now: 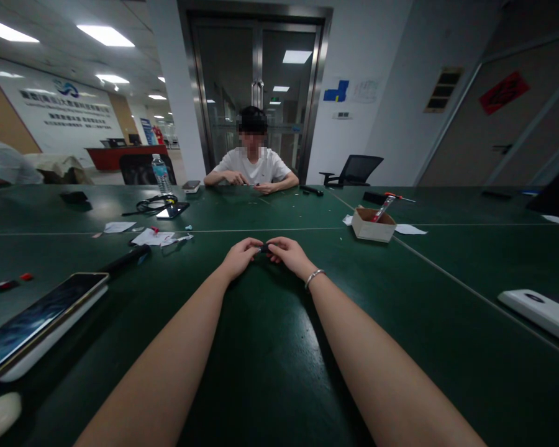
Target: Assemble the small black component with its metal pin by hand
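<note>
Both arms reach forward over the dark green table (265,347). Between my fingertips is a small black object (264,248), too small to name, with a light metallic-looking end on its left side. My left hand (241,256) pinches that lighter end with thumb and fingers. My right hand (289,253) is closed on the black part from the other side; its fingers partly cover it. A silver bracelet (313,279) circles my right wrist.
Left are a phone (46,316) on a white item, a black rod-like tool (125,259), paper scraps (151,237), a cable (156,203) and a water bottle (161,174). A small box (373,225) stands right; a white device (540,313) lies far right. Another person (251,164) sits opposite.
</note>
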`<state>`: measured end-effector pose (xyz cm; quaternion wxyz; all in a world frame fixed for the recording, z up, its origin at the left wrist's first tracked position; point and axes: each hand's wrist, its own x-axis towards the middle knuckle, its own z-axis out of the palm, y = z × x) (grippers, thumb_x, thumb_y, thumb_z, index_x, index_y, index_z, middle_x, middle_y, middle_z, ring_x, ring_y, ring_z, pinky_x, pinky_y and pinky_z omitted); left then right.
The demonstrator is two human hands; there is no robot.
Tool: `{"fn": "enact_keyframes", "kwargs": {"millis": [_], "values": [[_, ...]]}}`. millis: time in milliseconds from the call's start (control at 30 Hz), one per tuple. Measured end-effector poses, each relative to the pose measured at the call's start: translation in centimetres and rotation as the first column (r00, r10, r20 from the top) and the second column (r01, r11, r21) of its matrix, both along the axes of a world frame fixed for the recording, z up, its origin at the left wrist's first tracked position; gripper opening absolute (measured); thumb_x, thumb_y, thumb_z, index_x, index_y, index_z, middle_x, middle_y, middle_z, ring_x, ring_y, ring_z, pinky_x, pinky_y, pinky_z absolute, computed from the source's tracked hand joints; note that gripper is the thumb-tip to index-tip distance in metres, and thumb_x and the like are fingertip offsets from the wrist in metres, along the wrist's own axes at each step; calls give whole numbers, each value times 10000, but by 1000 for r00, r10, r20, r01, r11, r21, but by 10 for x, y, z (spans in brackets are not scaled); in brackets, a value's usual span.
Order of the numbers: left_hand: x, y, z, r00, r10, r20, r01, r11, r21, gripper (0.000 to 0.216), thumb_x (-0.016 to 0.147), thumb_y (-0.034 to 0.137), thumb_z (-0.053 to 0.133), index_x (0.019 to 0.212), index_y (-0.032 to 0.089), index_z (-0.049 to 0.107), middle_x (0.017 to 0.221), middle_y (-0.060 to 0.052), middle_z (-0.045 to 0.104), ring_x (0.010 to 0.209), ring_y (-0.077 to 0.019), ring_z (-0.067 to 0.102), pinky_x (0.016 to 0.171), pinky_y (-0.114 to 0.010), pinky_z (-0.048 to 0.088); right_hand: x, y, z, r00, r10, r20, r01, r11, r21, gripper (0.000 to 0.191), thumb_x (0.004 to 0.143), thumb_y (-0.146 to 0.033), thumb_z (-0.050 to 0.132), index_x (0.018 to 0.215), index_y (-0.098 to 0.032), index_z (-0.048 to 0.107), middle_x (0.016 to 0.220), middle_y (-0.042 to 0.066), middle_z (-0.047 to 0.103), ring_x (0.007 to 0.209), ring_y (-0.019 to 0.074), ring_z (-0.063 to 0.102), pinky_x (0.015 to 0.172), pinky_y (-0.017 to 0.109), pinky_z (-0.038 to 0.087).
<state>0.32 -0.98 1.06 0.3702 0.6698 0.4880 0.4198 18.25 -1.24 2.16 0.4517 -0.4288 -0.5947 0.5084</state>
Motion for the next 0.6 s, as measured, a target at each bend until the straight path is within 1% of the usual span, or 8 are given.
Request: {"fn": "enact_keyframes", "kwargs": {"millis": [67,200,300,367,433,500,600], "values": [[0,-1,1,1000,-6,1,6,1000,7,297,799,317,527,1018,178,672,795,-24,623,687,-131,546,656,-265,452,0,0,0,1000,7,-6,-7,1000,4,114,819,-152,658,931,-138,647,615,-6,646,500,66,570,485,164,456],[0,-2,2,1000,-18,-12,18,1000,10,347,854,382,460,1023,156,661,679,-9,582,628,-126,526,616,-259,435,0,0,-1,1000,9,0,-9,1000,13,128,822,-153,650,949,-138,650,624,-3,652,506,71,577,489,169,464],[0,0,0,1000,-13,1,13,1000,1,356,848,410,473,1022,161,659,747,-22,611,646,-124,535,624,-259,439,0,1,-1,1000,5,-3,-5,1000,21,124,821,-159,656,943,-138,650,615,-6,649,502,69,577,488,168,465],[0,2,-2,1000,-14,15,14,1000,1,331,816,385,523,1034,177,659,832,-28,630,674,-121,543,647,-260,447,0,1,-1,1000,1,-2,-1,1000,18,115,823,-153,653,937,-135,647,602,-10,644,491,67,574,482,167,463],[-1,3,-4,1000,-16,26,15,1000,13,313,789,341,552,1040,184,656,869,-28,629,691,-119,544,664,-259,449,0,1,-1,1000,-1,-2,1,1000,13,107,826,-144,646,933,-133,645,593,-12,641,484,66,571,477,165,461],[-1,4,-5,999,-22,31,21,999,29,308,797,331,539,1041,180,650,831,-24,617,696,-122,544,656,-253,441,0,1,-1,1000,1,-5,-1,1000,11,110,822,-146,652,931,-135,644,593,-13,644,485,66,572,475,163,460],[0,3,-5,999,-39,15,38,999,35,342,851,394,472,1040,167,643,709,-9,581,653,-124,528,618,-248,421,1,1,-1,1000,8,-7,-8,1000,11,141,803,-166,678,937,-136,646,608,-9,654,492,70,577,483,168,467]]}}
